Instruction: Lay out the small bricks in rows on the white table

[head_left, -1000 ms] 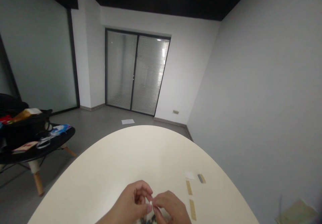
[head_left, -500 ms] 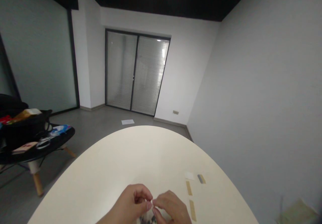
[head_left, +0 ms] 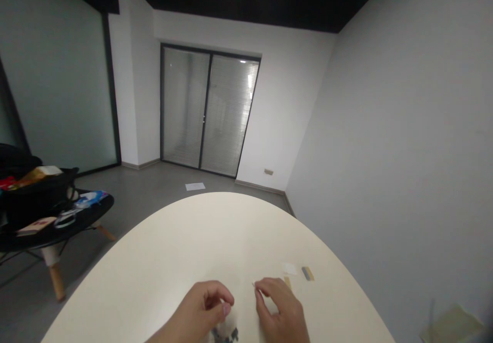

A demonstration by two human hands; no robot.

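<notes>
My left hand (head_left: 206,307) is over the near part of the table, its thumb and index finger curled close together. Whether something is pinched between them I cannot make out. Just below its fingertips lies a pale and dark patterned thing (head_left: 226,335), cut off by the picture's edge. To the right, my right hand (head_left: 283,309) pinches a tiny thin pale piece (head_left: 253,284) between thumb and index finger. A tan strip (head_left: 287,282) shows partly behind that hand. Past it lie a whitish slip (head_left: 289,269) and a small grey-and-tan piece (head_left: 307,273).
The round cream table (head_left: 215,230) fills the front. At the left, a black chair (head_left: 96,213) with wooden legs carries a black bag (head_left: 34,199) and several small items. A white sheet (head_left: 195,186) lies on the floor before the glass doors (head_left: 208,112).
My hands were together at the fingertips; my right hand has moved away to the right with the tiny piece, covering the tan strips. My left hand has hardly moved.
</notes>
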